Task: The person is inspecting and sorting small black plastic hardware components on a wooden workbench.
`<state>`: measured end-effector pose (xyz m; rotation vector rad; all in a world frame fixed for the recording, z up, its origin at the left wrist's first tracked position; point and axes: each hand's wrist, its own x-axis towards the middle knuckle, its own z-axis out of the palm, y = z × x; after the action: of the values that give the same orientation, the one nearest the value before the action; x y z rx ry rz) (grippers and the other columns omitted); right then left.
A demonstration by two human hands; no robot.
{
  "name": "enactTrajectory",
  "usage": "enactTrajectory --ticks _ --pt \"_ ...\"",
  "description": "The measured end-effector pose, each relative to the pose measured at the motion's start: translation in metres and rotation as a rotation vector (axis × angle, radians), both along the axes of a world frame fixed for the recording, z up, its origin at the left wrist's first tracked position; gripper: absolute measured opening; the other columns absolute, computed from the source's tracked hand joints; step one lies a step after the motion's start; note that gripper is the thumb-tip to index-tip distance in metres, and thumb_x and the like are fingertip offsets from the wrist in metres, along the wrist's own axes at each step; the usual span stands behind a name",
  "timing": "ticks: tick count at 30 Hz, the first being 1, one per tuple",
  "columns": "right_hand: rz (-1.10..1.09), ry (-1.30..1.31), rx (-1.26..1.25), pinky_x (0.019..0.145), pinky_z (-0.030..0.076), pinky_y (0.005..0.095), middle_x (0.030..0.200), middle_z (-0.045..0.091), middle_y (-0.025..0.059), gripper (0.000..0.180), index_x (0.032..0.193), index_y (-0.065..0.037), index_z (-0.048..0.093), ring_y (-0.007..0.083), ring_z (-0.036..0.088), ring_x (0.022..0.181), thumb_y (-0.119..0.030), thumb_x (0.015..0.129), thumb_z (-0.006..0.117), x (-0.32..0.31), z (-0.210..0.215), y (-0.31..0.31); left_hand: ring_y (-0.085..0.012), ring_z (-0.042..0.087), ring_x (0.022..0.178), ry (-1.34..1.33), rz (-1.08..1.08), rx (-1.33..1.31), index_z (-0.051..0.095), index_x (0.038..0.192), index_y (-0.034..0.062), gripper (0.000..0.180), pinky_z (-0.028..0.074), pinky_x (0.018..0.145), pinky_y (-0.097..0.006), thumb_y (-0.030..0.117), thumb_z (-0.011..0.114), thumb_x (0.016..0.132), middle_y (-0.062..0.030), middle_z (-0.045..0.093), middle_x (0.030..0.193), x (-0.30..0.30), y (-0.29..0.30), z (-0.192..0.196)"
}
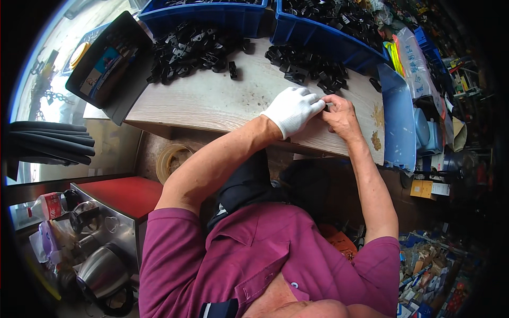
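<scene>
My left hand (295, 112), in a white knitted glove, meets my bare right hand (341, 117) over the front right part of the wooden tabletop (212, 100). Between their fingertips sits a small black part (326, 107), mostly covered, its exact kind hidden. Both hands are closed on it, the right with thumb and forefinger pinched. Just beyond them lies a pile of black clip-like parts (297, 73). Another, larger heap of similar black parts (185, 53) spreads to the far left.
Two blue bins (331, 38) full of black parts line the back. A tablet in a dark case (103, 66) leans at the left end. A blue plastic panel (398, 122) borders the right end. At lower left, a steel kettle (103, 270) stands beside a red-topped cabinet (124, 193).
</scene>
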<state>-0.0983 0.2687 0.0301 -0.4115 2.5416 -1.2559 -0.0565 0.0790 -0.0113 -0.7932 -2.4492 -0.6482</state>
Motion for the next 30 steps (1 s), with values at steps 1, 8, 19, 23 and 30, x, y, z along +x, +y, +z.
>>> enactTrajectory --ticks 1,8,19,23,30 --pt "0.0 0.001 0.005 0.043 0.039 0.0272 0.054 0.055 0.0002 0.025 0.105 -0.001 0.07 0.0081 0.048 0.044 -0.006 0.081 0.073 0.0 0.001 -0.001 -0.0308 0.066 0.105 -0.003 0.008 -0.006 0.069 0.116 0.0076 0.032 0.052 0.093 -0.042 0.014 0.064 0.085 -0.0105 0.07 0.109 0.002 0.0 0.001" --pt "0.01 0.041 0.027 0.048 0.038 0.0271 0.057 0.056 -0.0003 0.023 0.103 -0.003 0.072 0.007 0.047 0.049 -0.008 0.08 0.073 0.002 -0.002 -0.001 -0.0315 0.064 0.108 0.014 0.05 0.001 0.069 0.114 0.007 0.03 0.051 0.094 -0.043 0.014 0.063 0.085 -0.011 0.069 0.112 0.013 0.005 0.002" --pt "-0.272 -0.154 -0.274 0.052 0.059 0.0306 0.061 0.054 -0.0013 0.037 0.11 0.001 0.063 0.0079 0.051 0.045 -0.014 0.083 0.082 0.011 0.013 0.026 -0.0329 0.064 0.094 0.323 0.649 0.255 0.067 0.115 0.0089 0.032 0.053 0.079 -0.043 0.02 0.075 0.086 -0.0105 0.07 0.102 0.048 -0.065 0.011" --pt "-0.603 -0.072 -0.471 0.051 0.061 0.0354 0.062 0.055 0.001 0.038 0.11 -0.002 0.059 0.011 0.05 0.04 -0.02 0.086 0.082 -0.023 0.013 0.072 -0.0319 0.064 0.089 0.121 0.945 0.001 0.07 0.102 0.0137 0.029 0.053 0.07 -0.044 0.035 0.077 0.084 -0.0083 0.069 0.091 0.043 -0.11 0.003" --pt "-0.803 -0.097 -0.44 0.05 0.062 0.0377 0.055 0.045 -0.0018 0.051 0.113 -0.008 0.062 0.0123 0.048 0.039 -0.041 0.083 0.086 -0.037 0.011 0.056 -0.0329 0.066 0.082 0.077 0.905 -0.027 0.071 0.088 0.0122 0.026 0.054 0.068 -0.046 0.038 0.077 0.084 -0.0103 0.07 0.083 0.029 -0.113 0.0"
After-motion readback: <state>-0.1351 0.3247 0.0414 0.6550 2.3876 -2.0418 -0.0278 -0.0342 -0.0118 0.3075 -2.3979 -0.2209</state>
